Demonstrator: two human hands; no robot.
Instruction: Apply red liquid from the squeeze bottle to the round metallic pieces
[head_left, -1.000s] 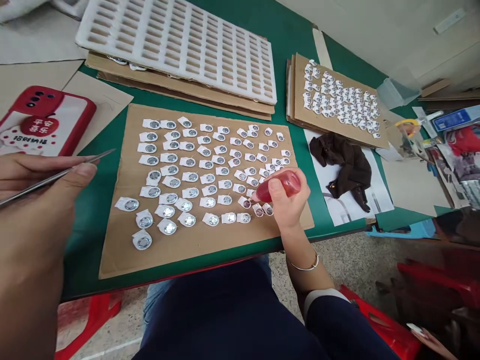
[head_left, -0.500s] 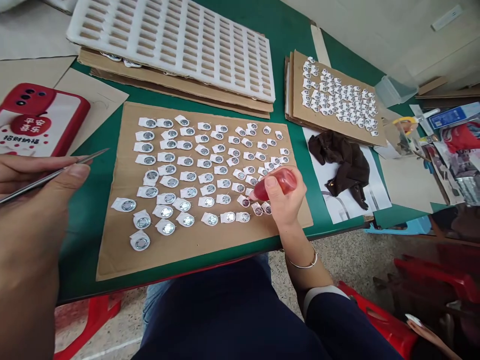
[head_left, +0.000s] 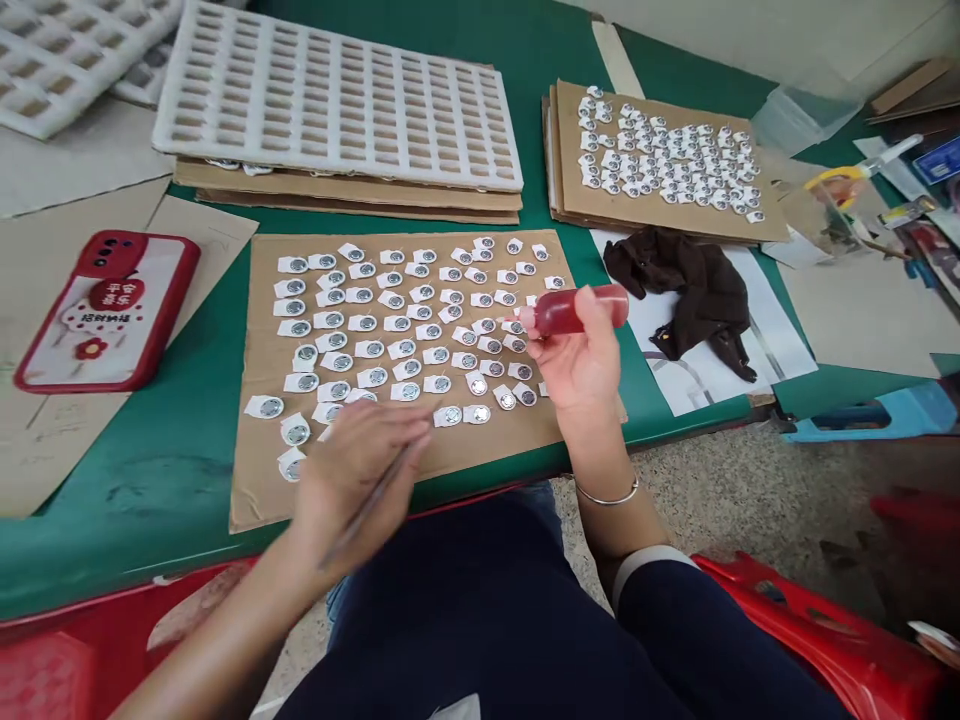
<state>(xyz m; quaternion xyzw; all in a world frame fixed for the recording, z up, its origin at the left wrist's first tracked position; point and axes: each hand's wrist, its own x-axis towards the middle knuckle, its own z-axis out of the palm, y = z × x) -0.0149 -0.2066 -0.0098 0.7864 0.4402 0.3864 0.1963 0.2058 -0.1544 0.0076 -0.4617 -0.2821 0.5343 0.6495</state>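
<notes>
Nearest me, the left hand (head_left: 367, 470) is pinching a thin metal tool (head_left: 375, 497), its long axis running from lower left to upper right in my view; it's blurred, and I can't make out the tip. That hand covers several of the round pieces (head_left: 406, 391) near the close edge of the cardboard sheet (head_left: 480, 448); half a second ago it was off at my left, beside the phone (head_left: 112, 312). Now the right hand (head_left: 579, 362), clasping the red bottle (head_left: 566, 312) between thumb and fingers, over the sheet's right side. The bottle lies nearly level across my picture, nozzle pointing left and slightly down; whether it touches a piece, I can't tell. It's farther up the sheet than before, when the nozzle was at a nearer piece. Hand and bottle hide pieces there. The phone, cut off earlier, shows whole. Beyond, a dark brown cloth (head_left: 705, 285), then the cardboard stack (head_left: 574, 205) and the slotted white tray (head_left: 279, 90), with a second tray (head_left: 37, 120) cut off at upper left.
</notes>
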